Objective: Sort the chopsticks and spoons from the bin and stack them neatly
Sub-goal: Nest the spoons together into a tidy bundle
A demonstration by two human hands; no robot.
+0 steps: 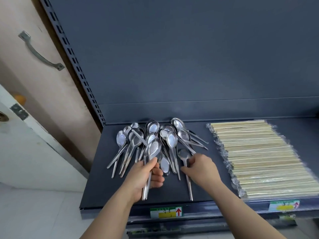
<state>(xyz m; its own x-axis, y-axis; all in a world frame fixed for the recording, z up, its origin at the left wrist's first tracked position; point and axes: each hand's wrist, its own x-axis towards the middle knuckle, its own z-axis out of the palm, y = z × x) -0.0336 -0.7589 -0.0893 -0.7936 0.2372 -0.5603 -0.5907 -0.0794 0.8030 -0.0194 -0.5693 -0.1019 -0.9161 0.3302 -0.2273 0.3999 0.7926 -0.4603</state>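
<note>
1. Forearms come in from the bottom edge; left hand [146, 176] is closed around a small nested bundle of spoons [152, 152], bowls up and away from the person, handles running down through the palm.
2. Right hand [201, 167] pinches the neck of a single spoon [187, 169] that lies flat on the shelf [110, 183], its handle pointing toward the person. Fingers partly hide the contact, so it's probably a thumb-and-forefinger pinch.
3. Step in hand, as I read it: add that spoon to the left bundle. Do it well by matching orientation first, bowl up and same end forward, then sliding it on top so the bowls nest, not cross.
4. Keep the left grip low on the handles so the bowls stay free to seat.
5. Loose spoon pile [155, 135] sits just beyond both hands, fanned and overlapping, some handles crossed. Lift from the top layer to avoid dragging neighbours.
6. Wrapped chopsticks [259, 157] are already laid in neat rows on the shelf, to the right of the right hand and apart from it.
7. No bin in view.
</note>
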